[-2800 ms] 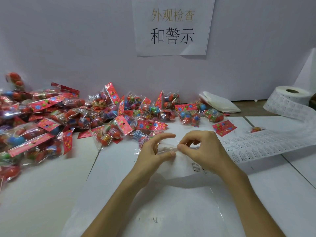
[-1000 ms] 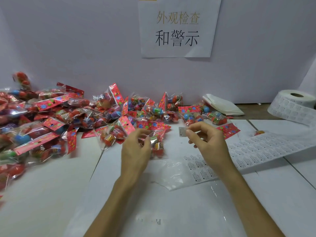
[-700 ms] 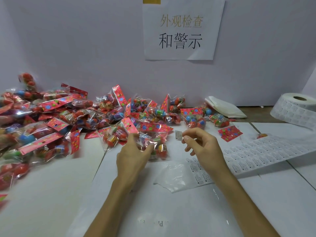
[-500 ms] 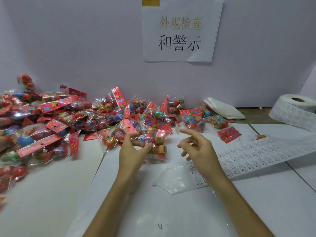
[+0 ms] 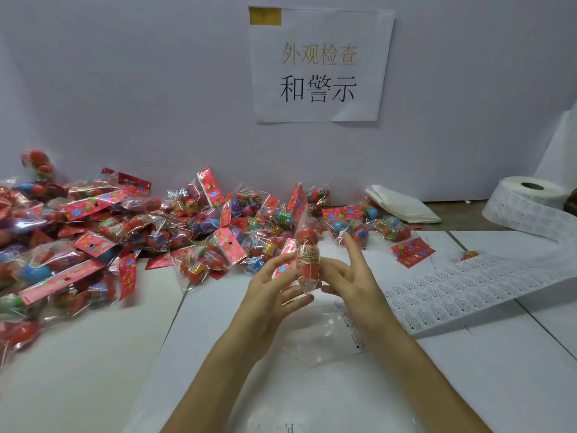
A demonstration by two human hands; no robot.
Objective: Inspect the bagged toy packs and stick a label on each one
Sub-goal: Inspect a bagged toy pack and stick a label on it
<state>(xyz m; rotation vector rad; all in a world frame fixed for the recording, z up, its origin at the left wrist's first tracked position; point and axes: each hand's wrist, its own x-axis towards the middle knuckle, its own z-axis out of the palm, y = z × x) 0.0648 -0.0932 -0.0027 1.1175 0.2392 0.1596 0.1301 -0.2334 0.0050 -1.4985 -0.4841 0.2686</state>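
Between both hands stands one clear toy pack (image 5: 307,251), held upright and edge-on, with red toys inside and a small printed label on it. My left hand (image 5: 274,287) grips it from the left. From the right, my right hand (image 5: 349,273) presses against it with fingers spread. A big heap of toy packs (image 5: 131,226) with red header cards covers the table's left and back. The label strip (image 5: 462,289) runs from a label roll (image 5: 527,201) at the far right toward my hands.
An empty clear plastic bag (image 5: 324,335) lies under my wrists. A folded white stack (image 5: 402,204) sits at the back by the wall. Loose red header cards (image 5: 412,250) lie right of centre. A paper sign (image 5: 318,64) hangs on the wall.
My left hand picked a pack from the pile and turned it upright. The right hand brought a peeled label over and now presses against the pack.
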